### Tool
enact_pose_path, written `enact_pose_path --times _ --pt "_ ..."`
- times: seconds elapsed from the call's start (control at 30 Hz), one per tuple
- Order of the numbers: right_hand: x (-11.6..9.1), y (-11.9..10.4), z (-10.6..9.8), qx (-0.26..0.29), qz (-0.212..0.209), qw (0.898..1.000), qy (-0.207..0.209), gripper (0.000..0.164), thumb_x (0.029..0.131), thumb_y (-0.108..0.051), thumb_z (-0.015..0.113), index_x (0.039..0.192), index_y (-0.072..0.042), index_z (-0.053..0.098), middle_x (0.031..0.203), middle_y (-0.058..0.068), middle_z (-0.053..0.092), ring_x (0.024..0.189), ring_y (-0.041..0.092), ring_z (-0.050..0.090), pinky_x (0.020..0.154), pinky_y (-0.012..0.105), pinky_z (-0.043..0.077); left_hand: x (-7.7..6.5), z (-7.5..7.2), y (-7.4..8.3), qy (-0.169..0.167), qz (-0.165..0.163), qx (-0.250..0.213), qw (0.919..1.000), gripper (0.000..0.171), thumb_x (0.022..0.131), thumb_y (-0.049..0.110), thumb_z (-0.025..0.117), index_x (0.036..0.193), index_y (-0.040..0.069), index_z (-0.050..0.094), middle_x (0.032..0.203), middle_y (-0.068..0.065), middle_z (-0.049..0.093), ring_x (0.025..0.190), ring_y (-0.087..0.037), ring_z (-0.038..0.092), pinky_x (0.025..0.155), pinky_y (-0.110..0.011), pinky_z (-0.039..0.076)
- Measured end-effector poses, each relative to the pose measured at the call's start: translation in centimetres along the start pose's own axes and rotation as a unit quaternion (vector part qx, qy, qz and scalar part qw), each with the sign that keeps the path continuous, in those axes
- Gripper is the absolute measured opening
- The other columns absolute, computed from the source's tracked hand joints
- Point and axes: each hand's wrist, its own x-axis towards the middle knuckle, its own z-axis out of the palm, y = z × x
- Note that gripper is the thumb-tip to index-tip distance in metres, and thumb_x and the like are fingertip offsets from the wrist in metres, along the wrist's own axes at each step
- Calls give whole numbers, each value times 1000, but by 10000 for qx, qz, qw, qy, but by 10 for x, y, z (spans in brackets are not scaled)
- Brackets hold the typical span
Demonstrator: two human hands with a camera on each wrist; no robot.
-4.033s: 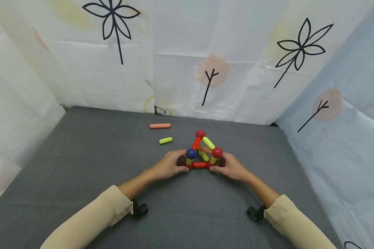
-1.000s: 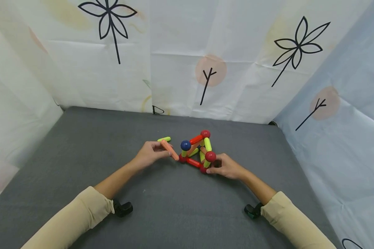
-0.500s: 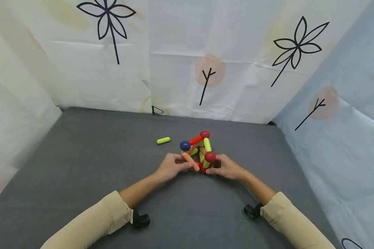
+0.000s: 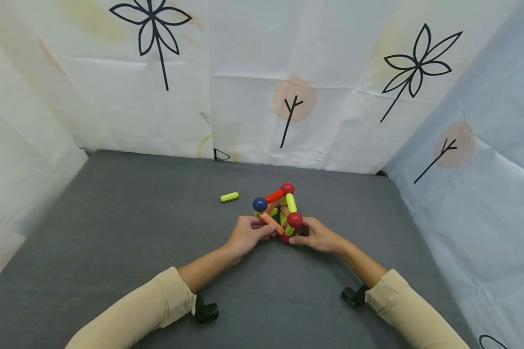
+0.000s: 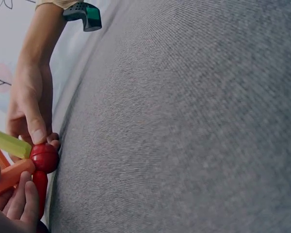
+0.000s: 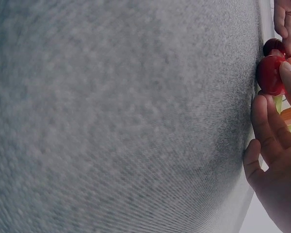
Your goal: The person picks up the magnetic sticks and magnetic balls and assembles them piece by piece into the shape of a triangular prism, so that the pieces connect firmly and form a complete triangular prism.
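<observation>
My left hand (image 4: 246,236) pinches an orange rod (image 4: 269,221) between thumb and fingers, slanting across the near face of a ball-and-rod toy frame. In the left wrist view the rod's end is right at the bottom red ball (image 5: 44,158). My right hand (image 4: 319,235) grips that near corner, its thumb on the ball in the right wrist view. Above it sits an upper red ball (image 4: 294,220) on a short yellow-green rod. A blue ball (image 4: 259,204) tops the left corner, and another red ball (image 4: 287,188) the far one. The left corner's base is hidden behind my left hand.
A loose yellow-green rod (image 4: 229,197) lies on the grey cloth surface (image 4: 157,218), left of the frame. Printed white fabric (image 4: 244,97) hangs along the back and sides. Black wrist devices (image 4: 206,311) sit at both sleeve cuffs.
My left hand let go of the toy frame, took the orange rod from the back of the table, and brought it right to the frame's near side. The frame has turned; my right hand stayed at its corner.
</observation>
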Motion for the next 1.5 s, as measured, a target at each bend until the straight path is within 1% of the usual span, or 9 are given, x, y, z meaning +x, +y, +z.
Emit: enact_pose_path --times 0.13,0.27,0.47,0.7,0.87,1.07,1.2,1.3,1.5 --pt "0 0 0 10 49 10000 4 20 91 -7 72 108 -1 64 85 4 59 71 18 51 64 30 43 2 1 -1 17 30 147 9999 23 96 14 68 110 -2 72 96 -13 74 84 -16 71 81 -37 57" --pt "-1 0 0 43 -31 10000 18 23 91 -4 71 112 2 63 84 6 61 72 18 53 66 31 45 4 3 0 113 313 588 9977 23 96 18 68 109 0 74 94 -11 75 75 -15 71 71 -33 57" --pt "0 -1 0 -22 -24 10000 31 23 91 -5 71 112 0 63 87 5 60 75 18 54 68 30 45 4 3 0 299 628 959 9930 25 97 23 67 109 2 76 93 -8 75 67 -17 71 55 -24 46" --pt "0 0 0 -24 -5 10000 17 22 91 -6 72 111 -1 63 87 5 60 74 19 53 68 30 44 4 -16 0 -407 701 1025 9914 26 95 19 70 113 0 73 96 -12 75 71 -18 71 68 -33 56" --pt "0 0 0 -113 0 9999 19 22 91 -8 73 109 -1 63 85 4 57 73 19 52 65 30 43 7 -54 6 -665 1258 1851 9724 18 91 10 72 106 0 74 92 -8 74 74 -15 69 65 -29 54" --pt "-1 -2 -2 -110 169 9998 3 21 90 -10 74 106 -4 63 83 1 58 71 18 52 64 28 43 25 -100 14 6 2068 3047 9297 24 87 4 76 110 0 72 103 -10 73 91 -23 68 79 -39 54" --pt "-2 0 -2 -111 181 9998 -25 19 90 -10 74 106 -5 63 82 0 58 70 17 52 63 27 43 40 -120 10 369 2035 3742 9040 45 85 8 79 128 2 65 123 -14 68 113 -31 63 95 -52 47" --pt "-1 2 -2 -80 141 9999 -20 18 90 -10 74 104 -5 63 81 0 57 70 16 52 62 27 43 48 -127 7 382 1764 3996 8987 54 85 11 80 135 4 60 124 -15 67 115 -32 62 96 -54 46" --pt "-1 3 0 -78 7 10000 1 17 91 -9 73 103 -4 63 84 2 60 71 16 52 63 28 44 56 -130 4 460 1609 3838 9081 48 87 3 76 132 2 60 110 -14 73 105 -32 66 93 -52 47"
